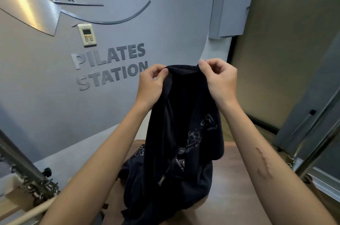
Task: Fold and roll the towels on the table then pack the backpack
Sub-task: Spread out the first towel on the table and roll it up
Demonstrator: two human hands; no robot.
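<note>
Head view: you hold a dark towel (184, 114) up in front of a grey wall (165, 22), both arms raised. Your left hand (152, 84) pinches the towel's top edge, thumb and curled fingers (162, 73) clamped on the cloth. Your right hand (219, 79) grips the same edge just beside it, its fingers (203, 64) curled over the hem and closed on the fabric. Between the two sets of fingers the top edge runs in a short, slightly sagging span. Below your fingers the towel hangs in loose folds, showing a pale printed design (198, 136) on its right side. Its lower end drapes onto a heap of more dark cloth (165, 184) lying on the brown worktop (239, 178), well below your fingers; whether the heap is one towel or several cannot be told. Beyond your left fingers the wall carries raised lettering (110, 66) reading PILATES STATION, with a small white control panel (87, 34) above it. Up and to the right of your right fingers a grey box (230, 3) is mounted on the wall. Metal frame parts (27, 173) stand at lower left, far below your left fingers.
</note>
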